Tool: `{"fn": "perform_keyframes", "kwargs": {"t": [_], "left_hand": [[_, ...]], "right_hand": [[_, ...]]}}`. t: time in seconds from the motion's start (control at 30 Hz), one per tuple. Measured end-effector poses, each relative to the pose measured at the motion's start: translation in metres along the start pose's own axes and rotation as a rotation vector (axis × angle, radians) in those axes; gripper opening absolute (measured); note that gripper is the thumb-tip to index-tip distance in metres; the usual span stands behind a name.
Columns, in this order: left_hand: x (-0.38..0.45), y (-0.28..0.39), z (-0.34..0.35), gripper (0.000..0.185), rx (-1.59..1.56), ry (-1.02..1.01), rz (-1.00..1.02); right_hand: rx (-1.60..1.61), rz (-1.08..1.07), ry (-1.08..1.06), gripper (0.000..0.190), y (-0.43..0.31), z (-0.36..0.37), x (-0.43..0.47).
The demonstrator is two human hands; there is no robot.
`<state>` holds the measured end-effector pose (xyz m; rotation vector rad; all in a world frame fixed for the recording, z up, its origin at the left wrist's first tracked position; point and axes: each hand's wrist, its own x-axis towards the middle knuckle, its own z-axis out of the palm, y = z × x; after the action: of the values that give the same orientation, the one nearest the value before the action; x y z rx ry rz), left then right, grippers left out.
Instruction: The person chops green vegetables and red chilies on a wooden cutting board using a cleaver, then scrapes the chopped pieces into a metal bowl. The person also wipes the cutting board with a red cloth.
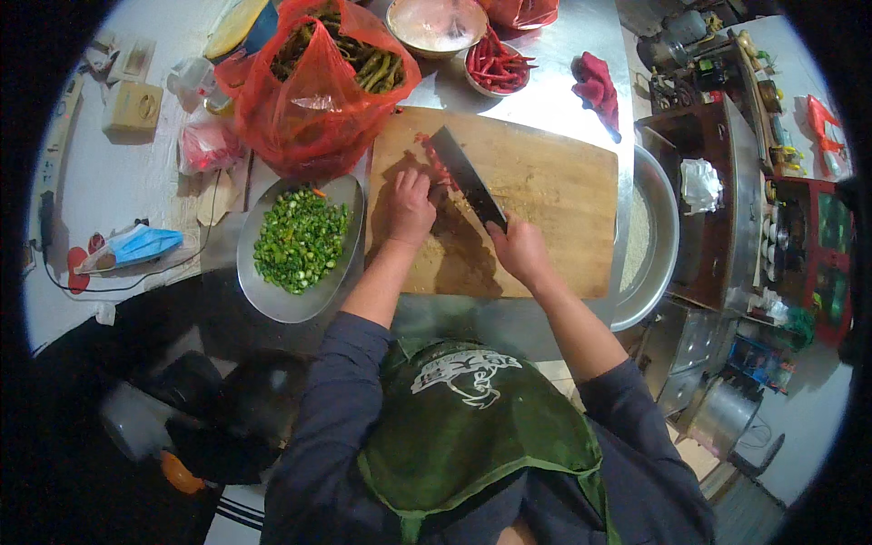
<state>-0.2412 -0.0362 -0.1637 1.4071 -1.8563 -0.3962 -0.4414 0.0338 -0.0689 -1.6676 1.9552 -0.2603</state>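
My right hand (523, 248) grips the handle of a wide-bladed cleaver (466, 174), its dark blade slanting up and left across a wooden cutting board (558, 197). Chopped red chili (439, 163) lies along the blade's left side. Left of the blade, my left hand (412, 208) rests low over the board with its fingers bent; whether anything is under them is hidden. Beside the board's left edge, an oval metal dish (293, 310) holds chopped green peppers (300, 238). Whole red chilies (494, 65) fill a bowl beyond the board.
A red plastic bag (306, 122) of long green peppers stands at the board's far left corner. Past the board are a pale bowl (436, 27) and a dark red cloth (596, 88). A large metal basin (671, 225) with white grains sits beyond the table's right edge.
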Motion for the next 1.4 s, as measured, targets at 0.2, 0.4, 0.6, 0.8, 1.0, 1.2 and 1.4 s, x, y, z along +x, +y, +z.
{"fn": "perform_keyframes", "kwargs": {"t": [0.2, 0.4, 0.6, 0.8, 1.0, 1.2, 1.4], "left_hand": [[-0.004, -0.001, -0.006, 0.025, -0.062, 0.027, -0.036], [-0.01, -0.014, 0.0, 0.023, -0.018, -0.014, 0.022], [-0.007, -0.012, 0.003, 0.02, -0.076, 0.065, 0.075], [-0.012, -0.013, 0.006, 0.019, -0.035, -0.002, 0.008], [-0.009, -0.015, 0.002, 0.023, -0.014, -0.037, 0.024], [-0.01, -0.011, 0.003, 0.025, -0.044, 0.027, 0.044], [-0.012, -0.015, 0.008, 0.023, -0.074, 0.039, 0.036]], "right_hand": [[-0.08, -0.022, -0.05, 0.029, -0.004, -0.015, -0.008], [-0.214, 0.05, -0.156, 0.032, -0.016, -0.008, -0.003], [-0.1, 0.067, -0.108, 0.026, -0.002, 0.004, 0.015], [-0.092, -0.015, -0.073, 0.029, -0.002, -0.011, -0.007], [-0.249, 0.088, -0.237, 0.03, -0.023, -0.003, 0.008], [-0.033, 0.063, -0.076, 0.03, -0.015, 0.0, 0.007], [-0.139, 0.035, -0.095, 0.03, -0.016, -0.01, -0.012]]}}
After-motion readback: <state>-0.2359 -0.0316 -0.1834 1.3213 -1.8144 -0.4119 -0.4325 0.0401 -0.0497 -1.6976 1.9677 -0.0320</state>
